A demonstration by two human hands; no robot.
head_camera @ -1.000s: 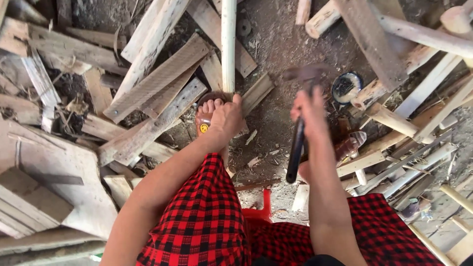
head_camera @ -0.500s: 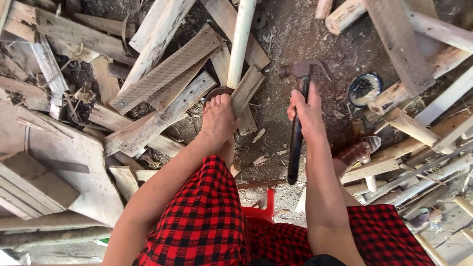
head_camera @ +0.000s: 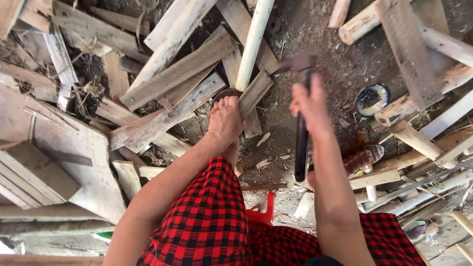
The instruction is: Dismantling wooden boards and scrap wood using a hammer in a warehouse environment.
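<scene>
Hammer (head_camera: 301, 140) is what the work here turns on, and it stands nearly upright right of centre, above the bare dirt (head_camera: 320, 29).

Scrap wood covers most of the ground. A wide grey board (head_camera: 59, 148) lies at the left. Long planks (head_camera: 167, 118) cross each other in the middle, and cut billets (head_camera: 414, 138) are heaped at the right.

The person's lap fills the bottom edge in a red-and-black checked cloth (head_camera: 207, 221). A bare leg runs out from it to a foot (head_camera: 225, 120). The foot presses on a short plank (head_camera: 256, 91), with the toes near the plank's upper end.

A pale round pole (head_camera: 253, 44) comes down from the top edge, and its lower end meets that plank just beyond the toes.

The right hand (head_camera: 309, 103) has its fingers wrapped tightly round the hammer's dark handle, fairly high up. The blurred metal head is above the fist, just right of the pole's lower end, and the butt hangs below the wrist. The left hand is out of view.

A red plastic seat (head_camera: 261, 214) shows between the knees. A brown sandal (head_camera: 362, 160) lies just right of the forearm. A round tin (head_camera: 372, 98) sits on the dirt, right of the hand.
</scene>
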